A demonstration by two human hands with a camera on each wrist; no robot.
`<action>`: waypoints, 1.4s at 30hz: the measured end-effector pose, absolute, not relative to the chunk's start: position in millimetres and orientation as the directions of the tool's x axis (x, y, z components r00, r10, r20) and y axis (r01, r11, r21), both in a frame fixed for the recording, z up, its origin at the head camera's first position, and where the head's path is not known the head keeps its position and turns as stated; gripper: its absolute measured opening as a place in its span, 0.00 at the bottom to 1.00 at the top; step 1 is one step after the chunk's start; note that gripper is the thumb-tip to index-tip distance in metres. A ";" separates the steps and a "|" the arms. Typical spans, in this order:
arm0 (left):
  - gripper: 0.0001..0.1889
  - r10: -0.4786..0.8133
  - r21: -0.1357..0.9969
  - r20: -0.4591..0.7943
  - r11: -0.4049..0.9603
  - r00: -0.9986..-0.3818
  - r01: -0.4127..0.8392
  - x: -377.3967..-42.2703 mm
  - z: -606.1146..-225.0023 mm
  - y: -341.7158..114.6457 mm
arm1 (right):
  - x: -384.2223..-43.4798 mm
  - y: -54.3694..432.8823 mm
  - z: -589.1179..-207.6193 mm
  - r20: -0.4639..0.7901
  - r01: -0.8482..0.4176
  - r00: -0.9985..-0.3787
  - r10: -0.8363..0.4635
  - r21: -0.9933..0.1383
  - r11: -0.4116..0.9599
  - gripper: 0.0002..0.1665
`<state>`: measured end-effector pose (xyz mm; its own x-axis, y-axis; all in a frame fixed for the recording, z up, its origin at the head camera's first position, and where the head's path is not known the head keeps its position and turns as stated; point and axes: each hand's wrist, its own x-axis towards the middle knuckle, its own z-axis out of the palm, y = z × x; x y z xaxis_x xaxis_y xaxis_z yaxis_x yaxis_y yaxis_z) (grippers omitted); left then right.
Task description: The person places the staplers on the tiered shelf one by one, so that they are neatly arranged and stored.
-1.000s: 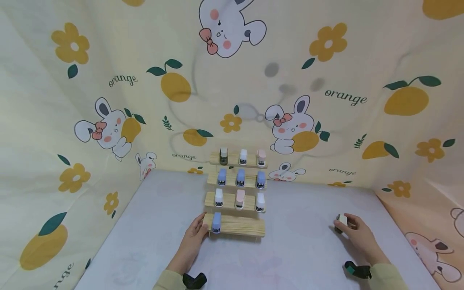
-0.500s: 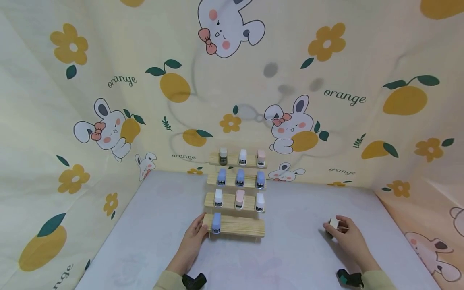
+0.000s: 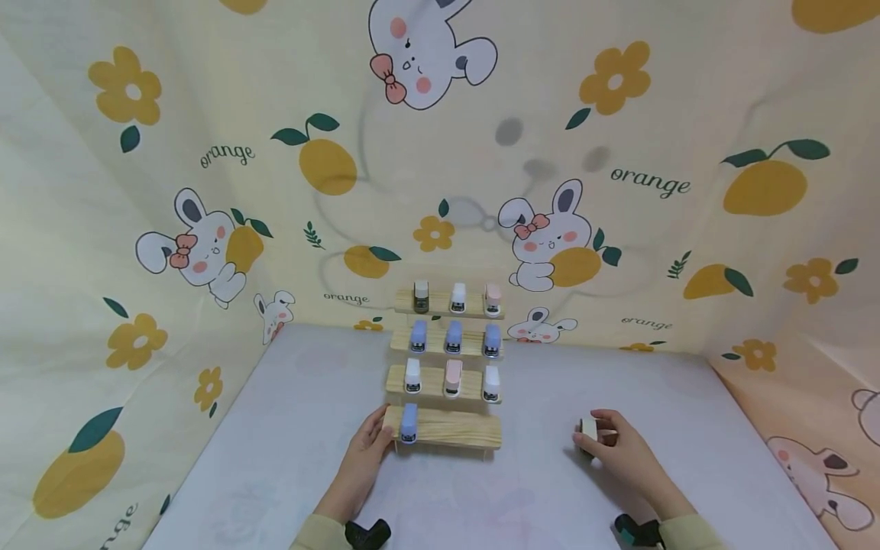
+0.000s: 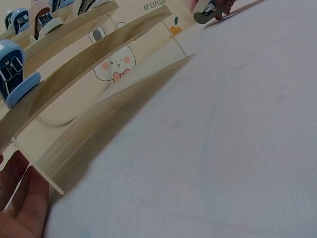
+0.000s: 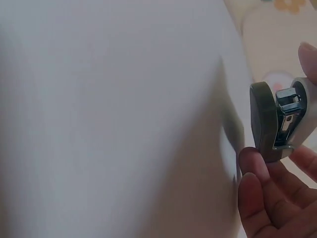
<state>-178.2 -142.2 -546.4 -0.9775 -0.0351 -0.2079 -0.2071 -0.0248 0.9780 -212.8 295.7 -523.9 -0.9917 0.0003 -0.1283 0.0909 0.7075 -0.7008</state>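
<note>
In the right wrist view, a small stapler [image 5: 265,119] has a dark green base, a pale top and a metal staple channel. My right hand [image 3: 622,451] pinches it between thumb and fingers above the table, right of a tiered wooden rack [image 3: 461,429]. Fingers and thumb of my left hand [image 3: 363,449] grip the left end of the rack's lowest shelf. Close by that thumb, a blue stapler [image 3: 409,423] stands on this shelf. The left wrist view has the fingers [image 4: 32,198] at the rack's clear side leg.
Higher shelves hold rows of small staplers: white and pink ones, including a pink stapler [image 3: 453,377], then blue ones, and a dark green stapler [image 3: 421,296] at top left. The white tabletop [image 3: 302,382] ends at a patterned cloth backdrop [image 3: 440,153] behind and at both sides.
My right hand has moved left toward the rack, carrying the stapler. My left hand keeps its hold on the lowest shelf, and the rack stays in place.
</note>
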 end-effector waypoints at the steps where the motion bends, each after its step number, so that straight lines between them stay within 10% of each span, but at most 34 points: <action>1: 0.30 -0.037 0.978 -0.210 -0.026 -0.977 -0.209 -178.2 -546.5 -142.3 | -212.4 291.4 -523.5 -0.124 0.083 -0.992 -0.008 -0.705 0.705 0.49; 42: 0.31 -0.016 0.982 -0.186 -0.037 -0.982 -0.186 -179.3 -552.5 -145.3 | -188.4 189.4 -493.8 0.018 -0.127 -0.981 -0.193 -0.813 0.568 0.35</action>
<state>-179.3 -145.3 -552.5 -0.9823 -0.0159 -0.1864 -0.1857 -0.0370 0.9819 -188.4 189.4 -493.8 -0.9810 -0.1930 0.0181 -0.1268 0.5682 -0.8131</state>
